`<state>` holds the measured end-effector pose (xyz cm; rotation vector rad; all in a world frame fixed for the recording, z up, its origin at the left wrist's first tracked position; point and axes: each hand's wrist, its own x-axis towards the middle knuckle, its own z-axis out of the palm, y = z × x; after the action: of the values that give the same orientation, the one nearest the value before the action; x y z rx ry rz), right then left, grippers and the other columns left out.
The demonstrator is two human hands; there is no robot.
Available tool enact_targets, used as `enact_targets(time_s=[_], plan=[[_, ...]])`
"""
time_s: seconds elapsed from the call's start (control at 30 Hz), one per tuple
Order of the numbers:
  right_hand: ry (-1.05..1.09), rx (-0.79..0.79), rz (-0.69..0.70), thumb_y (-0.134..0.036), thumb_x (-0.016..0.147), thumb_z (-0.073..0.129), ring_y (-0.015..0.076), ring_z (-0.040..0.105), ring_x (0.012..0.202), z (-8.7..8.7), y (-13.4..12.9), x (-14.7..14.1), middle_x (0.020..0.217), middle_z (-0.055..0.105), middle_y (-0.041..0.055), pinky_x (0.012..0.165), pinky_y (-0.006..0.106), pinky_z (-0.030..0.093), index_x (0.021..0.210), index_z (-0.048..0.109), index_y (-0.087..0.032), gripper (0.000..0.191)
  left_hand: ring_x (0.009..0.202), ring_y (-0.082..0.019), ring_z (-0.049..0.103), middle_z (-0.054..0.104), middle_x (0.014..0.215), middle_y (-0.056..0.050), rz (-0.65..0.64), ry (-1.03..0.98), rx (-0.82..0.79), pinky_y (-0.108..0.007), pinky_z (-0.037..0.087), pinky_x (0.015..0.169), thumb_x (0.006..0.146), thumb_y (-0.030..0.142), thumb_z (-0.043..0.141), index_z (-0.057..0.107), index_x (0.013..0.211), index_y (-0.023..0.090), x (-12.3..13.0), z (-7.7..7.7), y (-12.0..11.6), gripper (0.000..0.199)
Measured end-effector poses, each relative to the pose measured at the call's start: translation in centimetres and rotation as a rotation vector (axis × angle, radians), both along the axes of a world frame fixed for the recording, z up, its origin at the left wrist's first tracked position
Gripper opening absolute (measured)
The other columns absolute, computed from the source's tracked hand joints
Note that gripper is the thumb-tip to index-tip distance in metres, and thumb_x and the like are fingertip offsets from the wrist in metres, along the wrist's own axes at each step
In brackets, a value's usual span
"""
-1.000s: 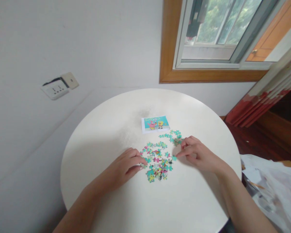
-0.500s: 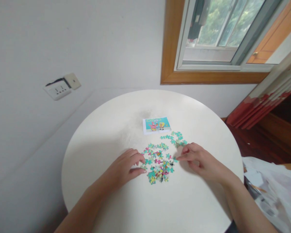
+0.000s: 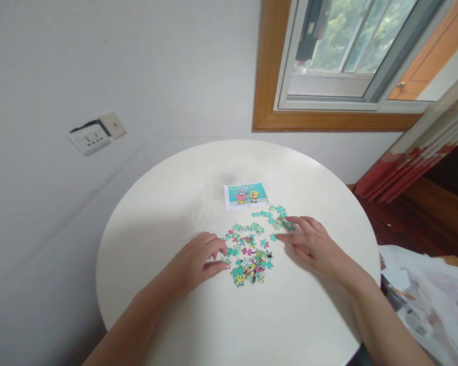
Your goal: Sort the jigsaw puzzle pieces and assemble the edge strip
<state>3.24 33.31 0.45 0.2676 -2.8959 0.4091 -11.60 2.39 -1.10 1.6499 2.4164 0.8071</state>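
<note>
A teal puzzle piece (image 3: 274, 237) is touched by the spread-fingered right hand (image 3: 308, 241), mixed pieces (image 3: 253, 266) flanked by the spread-fingered left hand (image 3: 198, 257).

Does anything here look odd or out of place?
Mainly the wall socket at left: a dark gap shows along its upper edge and beside the beige plate, so it may not sit flush. A greyish patch on the tabletop behind the picture card could be a smudge or shadow. The puzzle pieces look ordinary.

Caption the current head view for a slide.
A left hand and a right hand flank loose jigsaw pieces on a white table, a cartoon picture beyond.
</note>
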Motion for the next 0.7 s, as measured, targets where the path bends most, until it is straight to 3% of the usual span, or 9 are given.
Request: enact_targets(time_s=[0.47,0.7], plan=[[0.081,0.037,-0.101,-0.012,0.084,0.055,0.0302,0.05,0.114,-1.0,1.8,-0.3,0.128,0.058,0.0075,0.094,0.053,0.045,0.109,0.074,-0.036,0.04,0.077,-0.018,0.053,0.056,0.083,-0.001,0.006,0.014,0.001,-0.028,0.038,0.072,0.091,0.031,0.061,0.058,0.095,0.02,0.1,0.2,0.1,0.012],[0.167,-0.079,-0.047,-0.01,0.087,0.05,0.0268,0.055,0.112,-1.0,1.6,-0.7,0.119,0.063,0.0096,0.092,0.047,0.048,0.113,0.071,-0.028,0.038,0.079,-0.018,0.053,0.057,0.084,-0.002,0.018,0.012,-0.009,-0.029,0.039,0.073,0.092,0.028,0.057,0.058,0.095,0.019,0.3,0.5,0.2,0.009]])
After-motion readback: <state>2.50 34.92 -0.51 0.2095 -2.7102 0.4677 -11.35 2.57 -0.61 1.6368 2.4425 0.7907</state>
